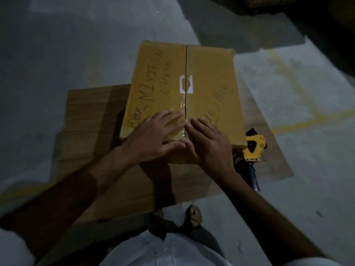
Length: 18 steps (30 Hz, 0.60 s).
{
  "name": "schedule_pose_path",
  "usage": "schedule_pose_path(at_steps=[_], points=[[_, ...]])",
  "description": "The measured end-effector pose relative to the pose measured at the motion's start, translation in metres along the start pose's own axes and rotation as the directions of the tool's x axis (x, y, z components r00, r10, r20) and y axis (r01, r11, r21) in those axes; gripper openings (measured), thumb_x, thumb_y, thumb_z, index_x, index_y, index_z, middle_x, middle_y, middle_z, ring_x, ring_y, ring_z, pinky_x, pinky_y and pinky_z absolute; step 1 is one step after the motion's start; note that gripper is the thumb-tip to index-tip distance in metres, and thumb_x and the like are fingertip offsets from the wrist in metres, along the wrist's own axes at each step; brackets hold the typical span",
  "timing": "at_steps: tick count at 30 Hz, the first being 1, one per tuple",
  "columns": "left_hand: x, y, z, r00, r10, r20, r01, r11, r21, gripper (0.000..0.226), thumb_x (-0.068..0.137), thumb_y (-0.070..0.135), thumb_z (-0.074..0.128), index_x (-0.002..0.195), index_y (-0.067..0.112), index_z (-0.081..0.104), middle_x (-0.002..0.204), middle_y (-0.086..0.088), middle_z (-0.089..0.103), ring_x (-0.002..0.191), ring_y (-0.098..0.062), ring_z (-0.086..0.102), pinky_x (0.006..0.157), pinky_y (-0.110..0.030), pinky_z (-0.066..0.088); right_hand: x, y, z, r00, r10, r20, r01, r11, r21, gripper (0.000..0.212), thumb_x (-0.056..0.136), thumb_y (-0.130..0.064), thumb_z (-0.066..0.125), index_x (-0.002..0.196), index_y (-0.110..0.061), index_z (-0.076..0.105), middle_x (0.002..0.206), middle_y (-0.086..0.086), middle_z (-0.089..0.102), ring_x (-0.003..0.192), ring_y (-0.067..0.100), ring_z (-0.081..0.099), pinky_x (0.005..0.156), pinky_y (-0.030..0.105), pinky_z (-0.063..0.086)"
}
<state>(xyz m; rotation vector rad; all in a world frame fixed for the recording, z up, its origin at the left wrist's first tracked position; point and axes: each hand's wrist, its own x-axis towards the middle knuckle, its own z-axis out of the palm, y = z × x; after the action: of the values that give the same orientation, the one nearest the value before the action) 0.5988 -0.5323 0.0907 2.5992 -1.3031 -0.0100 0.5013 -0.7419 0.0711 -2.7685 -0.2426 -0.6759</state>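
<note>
A closed cardboard box [209, 73] with handwritten marks and a white sticker stands in front of me, its two top flaps meeting at a centre seam. A short strip of clear tape [183, 116] covers the near end of that seam. My left hand [153, 135] lies flat with straight fingers pressing on the tape left of the seam. My right hand [209, 143] presses flat beside it, on the right of the seam at the box's near edge.
The box stands on flat cardboard sheets [92, 120] spread on a grey concrete floor [76, 45]. A yellow tape dispenser with a dark handle [253, 150] lies just right of the box. Yellow floor lines [307, 120] run at the right. My feet [194, 215] are below.
</note>
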Motion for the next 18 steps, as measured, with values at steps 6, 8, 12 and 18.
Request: schedule_pose_path(at_steps=[6, 8, 12, 18], points=[[-0.010, 0.019, 0.023, 0.985, -0.030, -0.168, 0.053, 0.989, 0.135, 0.083, 0.087, 0.052, 0.075, 0.157, 0.020, 0.043, 0.163, -0.002, 0.041, 0.149, -0.027, 0.039, 0.108, -0.045, 0.045, -0.026, 0.007, 0.020, 0.976, -0.070, -0.208, 0.038, 0.987, -0.154, 0.048, 0.097, -0.043, 0.074, 0.138, -0.020, 0.067, 0.146, 0.000, 0.061, 0.135, 0.022, 0.058, 0.108, 0.042, 0.040], [-0.013, 0.027, 0.024, 0.989, -0.066, -0.133, 0.092, 0.976, 0.196, 0.095, 0.079, 0.044, 0.083, 0.159, 0.018, 0.039, 0.166, -0.005, 0.036, 0.150, -0.029, 0.038, 0.112, -0.046, 0.041, -0.031, 0.003, 0.025, 0.979, -0.034, -0.203, -0.011, 0.976, -0.217, 0.052, 0.095, -0.048, 0.072, 0.139, -0.020, 0.066, 0.148, 0.002, 0.059, 0.135, 0.023, 0.058, 0.107, 0.043, 0.039], [-0.015, 0.025, 0.016, 0.992, -0.042, -0.120, 0.063, 0.982, 0.176, 0.097, 0.076, 0.047, 0.086, 0.158, 0.019, 0.040, 0.165, -0.004, 0.036, 0.150, -0.029, 0.038, 0.111, -0.047, 0.041, -0.033, 0.003, 0.022, 0.987, -0.004, -0.159, -0.030, 0.977, -0.211, 0.057, 0.093, -0.054, 0.072, 0.141, -0.023, 0.065, 0.148, 0.003, 0.059, 0.134, 0.025, 0.057, 0.108, 0.045, 0.035], [-0.010, 0.012, 0.012, 0.975, 0.000, -0.220, 0.007, 0.999, 0.032, 0.066, 0.091, 0.058, 0.068, 0.144, 0.022, 0.057, 0.151, -0.004, 0.054, 0.138, -0.028, 0.051, 0.098, -0.051, 0.053, -0.024, 0.024, 0.015, 0.974, -0.019, -0.225, -0.004, 0.995, -0.102, 0.046, 0.092, -0.060, 0.072, 0.123, -0.027, 0.063, 0.127, 0.002, 0.070, 0.111, 0.027, 0.060, 0.102, 0.050, 0.040]])
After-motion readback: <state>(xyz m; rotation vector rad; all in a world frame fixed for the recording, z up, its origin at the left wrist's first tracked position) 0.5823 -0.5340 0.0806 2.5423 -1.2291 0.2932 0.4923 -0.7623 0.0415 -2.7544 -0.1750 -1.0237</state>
